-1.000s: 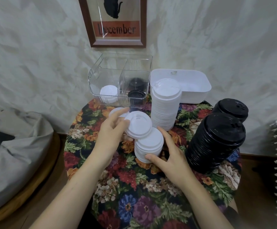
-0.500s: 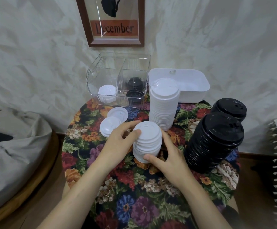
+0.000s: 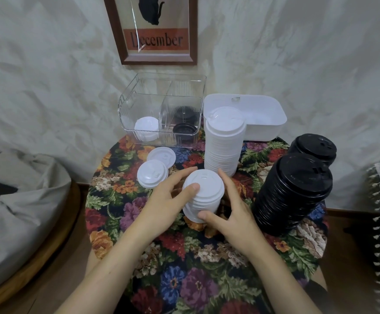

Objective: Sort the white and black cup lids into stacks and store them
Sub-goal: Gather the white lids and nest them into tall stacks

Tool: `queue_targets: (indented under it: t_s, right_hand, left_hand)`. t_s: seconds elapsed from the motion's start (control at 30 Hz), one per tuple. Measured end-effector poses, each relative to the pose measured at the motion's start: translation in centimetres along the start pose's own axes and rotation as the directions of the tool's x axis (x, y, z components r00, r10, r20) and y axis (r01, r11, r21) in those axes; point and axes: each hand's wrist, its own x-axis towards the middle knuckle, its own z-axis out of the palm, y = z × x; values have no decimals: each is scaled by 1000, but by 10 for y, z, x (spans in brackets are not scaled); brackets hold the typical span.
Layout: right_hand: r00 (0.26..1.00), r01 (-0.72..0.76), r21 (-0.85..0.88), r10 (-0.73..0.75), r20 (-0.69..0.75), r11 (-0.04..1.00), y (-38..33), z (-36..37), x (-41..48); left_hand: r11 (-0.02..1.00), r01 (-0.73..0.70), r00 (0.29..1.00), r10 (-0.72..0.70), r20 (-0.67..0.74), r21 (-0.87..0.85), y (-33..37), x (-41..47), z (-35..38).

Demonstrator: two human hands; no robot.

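A round table [image 3: 184, 279] under a flowered cloth carries everything. Near its middle stands a short white stack [image 3: 203, 196] of cup lids, upright, with both hands round it. The left hand [image 3: 164, 207] holds it from the left: the thumb lies on the rim of the top lid and the forefinger curves round the far side, while the other fingers are hidden behind the hand. The right hand [image 3: 232, 214] cups it from the right, thumb against the bottom lids at the front and fingers spread up along the side.

Just left of the stack, towards the table's left edge, two loose white lids [image 3: 152, 174] lie flat with their rims overlapping. Directly behind the held stack rises a tall white stack [image 3: 225, 146]. At the right edge a near black stack [image 3: 293, 193] leans a little, and a far black stack [image 3: 312, 148] stands just behind it.

Along the far edge sits a clear bin [image 3: 161, 98] with two compartments: white lids [image 3: 146, 128] in the left one and black lids [image 3: 184, 130] in the right. Beside it on the right is a white tub [image 3: 263, 123].

A grey cushion [image 3: 14, 200] lies on the floor to the left, and a framed picture [image 3: 159, 30] reading "December" hangs on the wall behind.
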Motion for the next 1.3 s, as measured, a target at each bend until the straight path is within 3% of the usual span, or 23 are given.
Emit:
queue_targets:
  t_s: [0.57,0.87,1.17,1.3]
  right_hand:
    - [1000,20,56,-20,-3,998,-8,0,10]
    - [999,-20,81,18,26,997,-2,0,12]
    - [999,-9,86,5,42,996,-1,1,11]
    - [998,0,65,-3,59,998,-5,-3,12]
  left_hand:
    - [1000,-15,1000,15,27,15,-10,-2,-2]
    - [1000,-2,988,2,155,-5,-17,-4,-6]
    - [1000,-2,985,2,170,3,-19,-5,-5]
    - [999,-39,993,36,113,25,-19,-5,-8]
